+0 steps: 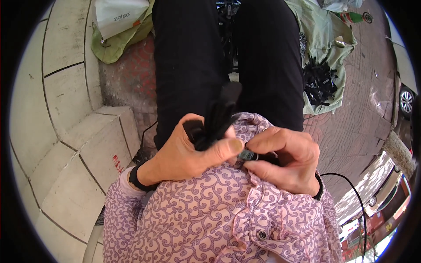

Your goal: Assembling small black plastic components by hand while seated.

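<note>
My left hand [188, 151] is closed around a bundle of black strip-like pieces [217, 116], which sticks up past the thumb and is blurred at its upper end. The left thumb tip meets a small dark grey-green piece [248, 155] in front of my lap. Thumb and forefinger of my right hand [287, 158] pinch that same piece from the other side. Something black shows inside the curl of the right fingers, mostly hidden. Both hands work close together, just above the patterned pink shirt.
Right of my legs, a pale green cloth sack [342, 59] bears a heap of black pieces [321, 82]. A green bottle [354, 17] lies beyond it. At the far left, a white bag [119, 17] rests on green cloth near a tiled ledge [101, 140]. A black cable [357, 197] curves at the right.
</note>
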Demonstrator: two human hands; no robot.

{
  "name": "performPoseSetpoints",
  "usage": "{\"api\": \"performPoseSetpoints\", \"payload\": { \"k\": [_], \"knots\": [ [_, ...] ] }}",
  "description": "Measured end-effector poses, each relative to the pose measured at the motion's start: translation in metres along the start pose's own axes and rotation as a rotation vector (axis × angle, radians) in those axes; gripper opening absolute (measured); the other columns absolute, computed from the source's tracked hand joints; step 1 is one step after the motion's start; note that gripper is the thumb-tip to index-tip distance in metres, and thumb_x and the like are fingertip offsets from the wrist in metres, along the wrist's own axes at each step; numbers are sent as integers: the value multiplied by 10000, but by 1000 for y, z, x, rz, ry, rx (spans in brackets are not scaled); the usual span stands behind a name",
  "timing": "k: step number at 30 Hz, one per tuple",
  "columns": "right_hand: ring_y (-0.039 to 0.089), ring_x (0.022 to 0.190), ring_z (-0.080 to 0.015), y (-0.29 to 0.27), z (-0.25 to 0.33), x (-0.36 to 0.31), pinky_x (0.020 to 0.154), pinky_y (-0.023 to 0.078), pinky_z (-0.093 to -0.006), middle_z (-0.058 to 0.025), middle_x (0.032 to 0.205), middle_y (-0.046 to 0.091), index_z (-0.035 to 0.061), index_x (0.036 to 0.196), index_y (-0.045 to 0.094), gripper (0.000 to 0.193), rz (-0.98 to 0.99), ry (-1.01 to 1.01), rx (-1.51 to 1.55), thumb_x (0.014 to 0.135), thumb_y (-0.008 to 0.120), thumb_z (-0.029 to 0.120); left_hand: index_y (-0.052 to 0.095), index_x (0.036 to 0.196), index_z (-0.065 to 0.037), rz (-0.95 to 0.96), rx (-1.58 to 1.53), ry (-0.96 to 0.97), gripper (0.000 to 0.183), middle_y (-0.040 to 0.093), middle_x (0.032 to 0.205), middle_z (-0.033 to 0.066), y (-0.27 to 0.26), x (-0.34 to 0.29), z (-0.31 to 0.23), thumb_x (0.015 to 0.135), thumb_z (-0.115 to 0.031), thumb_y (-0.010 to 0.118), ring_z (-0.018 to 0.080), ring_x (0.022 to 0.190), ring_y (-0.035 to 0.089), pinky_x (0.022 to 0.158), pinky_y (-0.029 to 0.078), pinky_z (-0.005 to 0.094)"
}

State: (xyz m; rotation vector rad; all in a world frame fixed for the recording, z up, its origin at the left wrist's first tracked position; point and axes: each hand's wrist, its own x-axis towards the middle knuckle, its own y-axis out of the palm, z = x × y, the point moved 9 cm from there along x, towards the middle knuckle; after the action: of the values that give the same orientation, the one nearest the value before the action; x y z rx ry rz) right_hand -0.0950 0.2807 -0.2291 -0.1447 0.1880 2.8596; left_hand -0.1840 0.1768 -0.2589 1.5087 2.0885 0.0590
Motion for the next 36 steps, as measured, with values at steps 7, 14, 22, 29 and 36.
{"api": "performPoseSetpoints", "payload": {
  "k": [7,14,22,29,36],
  "knots": [
    [642,672,-120,-14,-53,-4,549,492,-215,-120,954,672,-47,1058,678,185,-162,392,678,943,636,93,630,1127,28,-104,26,-6,285,582,764,6,-15,21,-15,954,-198,619,41,674,527,611,405,176],
    [648,688,-129,-5,-57,-5,576,501,-225,-91,821,676,-8,1112,640,229,-111,580,860,971,616,170,681,1011,13,-61,112,42,165,636,853,41,-4,41,-16,900,-108,700,70,769,604,687,481,208],
    [665,865,-138,-22,-41,0,798,554,-273,-93,1011,646,-29,1122,597,251,-264,275,539,890,683,11,654,802,8,-271,176,-28,178,657,657,41,-12,44,-14,895,-130,717,67,527,570,467,421,216],
    [652,864,-116,-28,-40,1,788,545,-250,-68,941,660,-39,1034,657,199,-290,224,456,844,690,-89,681,864,-11,-267,87,-98,203,618,650,30,-6,43,-11,946,-196,657,41,443,475,414,345,187],
    [645,834,-115,-28,-36,1,763,542,-242,-81,956,663,-34,993,682,178,-298,193,456,830,693,-104,636,764,-46,-319,181,31,230,582,594,15,-7,41,-21,935,-195,673,40,432,462,405,341,191]
  ]
}}
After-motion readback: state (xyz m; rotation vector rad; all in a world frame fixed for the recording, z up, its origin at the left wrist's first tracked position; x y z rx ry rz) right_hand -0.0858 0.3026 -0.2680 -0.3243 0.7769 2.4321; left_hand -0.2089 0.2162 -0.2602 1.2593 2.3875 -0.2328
